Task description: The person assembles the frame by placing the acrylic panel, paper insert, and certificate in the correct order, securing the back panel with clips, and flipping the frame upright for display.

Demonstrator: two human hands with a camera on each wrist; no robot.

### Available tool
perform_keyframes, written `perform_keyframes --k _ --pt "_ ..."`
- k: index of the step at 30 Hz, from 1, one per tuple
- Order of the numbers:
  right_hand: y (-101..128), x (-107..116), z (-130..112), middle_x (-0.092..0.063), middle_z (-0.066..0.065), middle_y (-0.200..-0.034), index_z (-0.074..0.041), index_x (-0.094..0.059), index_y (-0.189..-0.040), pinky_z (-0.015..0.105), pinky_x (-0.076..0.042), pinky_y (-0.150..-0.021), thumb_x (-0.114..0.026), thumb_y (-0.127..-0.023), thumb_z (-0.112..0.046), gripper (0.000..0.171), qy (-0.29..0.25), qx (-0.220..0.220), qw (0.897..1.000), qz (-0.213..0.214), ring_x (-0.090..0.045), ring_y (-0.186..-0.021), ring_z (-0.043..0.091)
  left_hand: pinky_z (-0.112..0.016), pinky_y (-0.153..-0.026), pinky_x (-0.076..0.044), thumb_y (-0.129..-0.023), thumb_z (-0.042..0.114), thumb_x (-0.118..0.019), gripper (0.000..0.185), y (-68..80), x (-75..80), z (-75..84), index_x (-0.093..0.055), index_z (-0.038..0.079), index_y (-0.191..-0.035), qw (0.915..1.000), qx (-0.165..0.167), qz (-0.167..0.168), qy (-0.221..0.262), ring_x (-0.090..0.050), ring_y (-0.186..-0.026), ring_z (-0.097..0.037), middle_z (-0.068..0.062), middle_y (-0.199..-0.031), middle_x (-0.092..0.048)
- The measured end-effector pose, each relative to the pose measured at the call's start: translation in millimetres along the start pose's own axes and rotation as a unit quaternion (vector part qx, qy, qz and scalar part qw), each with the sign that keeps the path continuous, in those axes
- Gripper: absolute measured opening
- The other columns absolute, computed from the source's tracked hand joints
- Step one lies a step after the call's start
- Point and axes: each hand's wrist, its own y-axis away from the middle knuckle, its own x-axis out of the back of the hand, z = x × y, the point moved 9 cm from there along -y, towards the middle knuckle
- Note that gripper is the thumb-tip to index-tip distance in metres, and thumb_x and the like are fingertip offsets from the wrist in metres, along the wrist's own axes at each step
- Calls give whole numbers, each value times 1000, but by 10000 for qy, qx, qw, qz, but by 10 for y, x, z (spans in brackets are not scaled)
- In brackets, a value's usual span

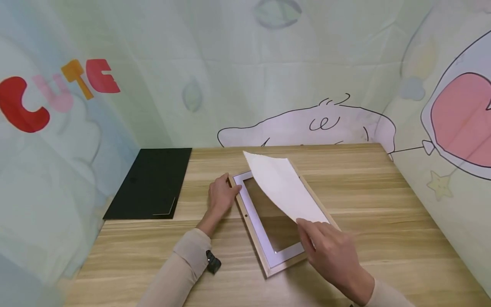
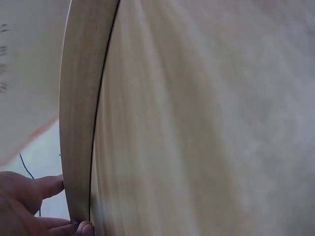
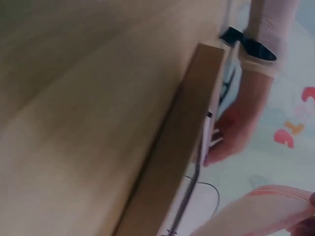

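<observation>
- A wooden picture frame (image 1: 254, 236) lies at a slant on a wood-grain surface (image 1: 383, 238), in the lower centre of the head view
- A pale border (image 1: 256, 221) lines the inside of the frame, with brown showing within it
- A blank white sheet (image 1: 285, 185) is above the frame at the centre of the head view, curved along its left side, its far left corner lifted and its body covering the right part of the frame
- The left hand (image 1: 222, 194), left of centre, grips the upper left corner of the frame, thumb on the inner side and fingers round the outer edge
- The right hand (image 1: 331, 251), lower right of centre, pinches the near end of the sheet, thumb and fingers nearly together
- A flat black board (image 1: 151, 183) rests on the surface at the left, well apart from the frame
- A small dark device (image 1: 213, 262) sits at the left wrist, by a beige sleeve (image 1: 178, 264)
- Behind is a pale printed backdrop (image 1: 230, 51), with CUTE lettering (image 1: 74, 70) at the upper left
- The right wrist view is blurred; the pale curved shape at its lower right appears to be the sheet
</observation>
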Motion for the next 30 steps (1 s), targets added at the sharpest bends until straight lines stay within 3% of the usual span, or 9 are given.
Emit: perform_keyframes --k 2,6,12,16,19,22,25,28,30 --pt "48 -81 -42 -63 -5 -62 -10 -75 -95 22 -40 -40 -51 -101 -20 27 -35 43 9998 -170 -54 -49 11 -49 -106 -51 -87 31 -78 62 11 6 7 -58 4 -139 10000 -50 2 -32 -63 -124 -36 -19 -138 -63" --pt "161 -256 -82 -55 -7 -58 -11 -72 -93 18 -34 -40 -43 -106 -23 34 -18 21 9970 -772 -49 -49 9 -44 -79 -55 -89 25 -72 32 21 25 31 -68 5 -114 9997 -210 81 -51 -66 -89 -31 -19 -98 -71" --pt "269 -422 -121 -55 -7 -60 -10 -68 -97 15 -35 -43 -33 -110 -26 40 -221 -1 9910 -1318 -48 -52 5 -35 -63 -44 -99 21 -59 33 30 54 29 -66 8 -128 9994 -167 170 232 -47 -62 -17 -10 -73 -59" --pt "287 -446 -81 -62 -7 -65 -10 -68 -101 17 -42 -47 -52 -105 -21 20 -536 -286 9894 -1316 -50 -54 1 -32 -61 -35 -104 27 -54 23 22 46 47 -67 8 -99 9992 -240 135 298 -40 -60 -19 -2 -64 -43" --pt "296 -474 -48 -61 -10 -65 -12 -66 -94 16 -42 -49 -70 -91 -13 5 -761 -513 9865 -1358 -46 -55 -1 -31 -59 -32 -103 27 -54 26 10 43 47 -61 9 -86 9991 -259 150 315 -38 -60 -20 0 -62 -38" --pt "310 -497 -32 -61 -11 -66 -15 -65 -88 15 -42 -50 -79 -82 -9 16 -929 -617 9842 -1377 -46 -57 -1 -34 -62 -40 -103 30 -56 24 17 34 33 -65 9 -96 9992 -171 85 347 -48 -65 -22 -3 -67 -50" --pt "332 -510 -32 -65 -10 -70 -15 -68 -88 15 -45 -53 -80 -81 -10 15 -1086 -599 9830 -1353 -52 -59 0 -42 -84 -53 -101 32 -59 34 27 10 15 -66 7 -124 9992 -53 -74 385 -63 -88 -28 -13 -99 -71" --pt "349 -521 -45 -67 -10 -74 -16 -71 -90 15 -49 -57 -79 -85 -15 9 -1249 -535 9818 -1326 -59 -64 3 -51 -113 -44 -99 32 -63 54 43 -6 4 -52 8 -146 9989 43 -159 429 -57 -132 -35 -16 -144 -59" --pt "356 -534 -60 -68 -10 -77 -16 -73 -91 16 -51 -60 -78 -86 -17 7 -1354 -477 9807 -1325 -61 -67 4 -51 -117 -40 -98 31 -65 58 48 -18 -4 -49 8 -148 9988 83 -199 449 -50 -140 -35 -16 -150 -54"
